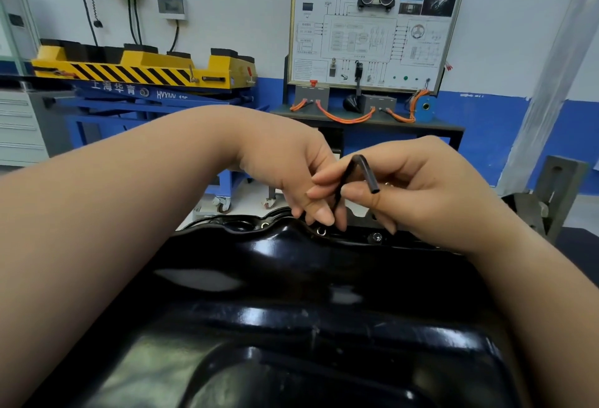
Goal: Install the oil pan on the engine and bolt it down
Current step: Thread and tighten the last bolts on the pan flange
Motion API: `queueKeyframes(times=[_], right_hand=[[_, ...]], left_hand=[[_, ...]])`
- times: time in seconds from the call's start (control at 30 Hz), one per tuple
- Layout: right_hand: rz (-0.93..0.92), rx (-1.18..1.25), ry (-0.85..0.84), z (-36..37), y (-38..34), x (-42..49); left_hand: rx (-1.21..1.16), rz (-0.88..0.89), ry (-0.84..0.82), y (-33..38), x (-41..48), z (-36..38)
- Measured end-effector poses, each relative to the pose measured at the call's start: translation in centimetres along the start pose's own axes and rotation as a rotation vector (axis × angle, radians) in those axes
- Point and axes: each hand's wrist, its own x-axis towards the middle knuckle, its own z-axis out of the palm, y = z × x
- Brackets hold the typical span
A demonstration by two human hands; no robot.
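Observation:
A glossy black oil pan [291, 294] fills the lower half of the view, bottom side up. Along its far flange I see a seated bolt head [377, 238] and an open bolt hole [321, 231] to its left. A black L-shaped hex key [353, 174] stands over the far flange, its long leg pointing down behind my fingers. My left hand [291, 167] pinches the lower shaft near the flange. My right hand [421, 187] holds the bent upper end between thumb and fingers. The key's tip is hidden by my fingers.
Behind the pan stands a blue lift cart with a yellow, black-striped top [146, 67] at the left. A training panel with orange cables [372, 31] sits on a dark bench at the back. A grey metal bracket [557, 193] is at the right.

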Motion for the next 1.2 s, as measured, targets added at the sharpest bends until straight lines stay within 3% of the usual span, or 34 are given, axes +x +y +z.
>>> queueKeyframes(times=[0.3,0.5,0.83,1.1,1.2], right_hand=[[0.07,-0.194,0.168,0.51,-0.01,0.54],[0.03,0.014,0.033,0.16,-0.17,0.02],[0.056,-0.135,0.173,0.45,0.05,0.41],[0.027,-0.052,0.01,0.21,-0.09,0.05],[0.025,-0.058,0.026,0.12,0.14,0.08]], left_hand=[[0.051,-0.041,0.011,0.37,0.38,-0.02],[0.05,-0.027,0.034,0.29,0.04,-0.1],[0.043,-0.043,0.014,0.39,0.27,0.08],[0.036,-0.018,0.04,0.21,0.2,0.08],[0.037,-0.007,0.024,0.23,0.18,0.01]])
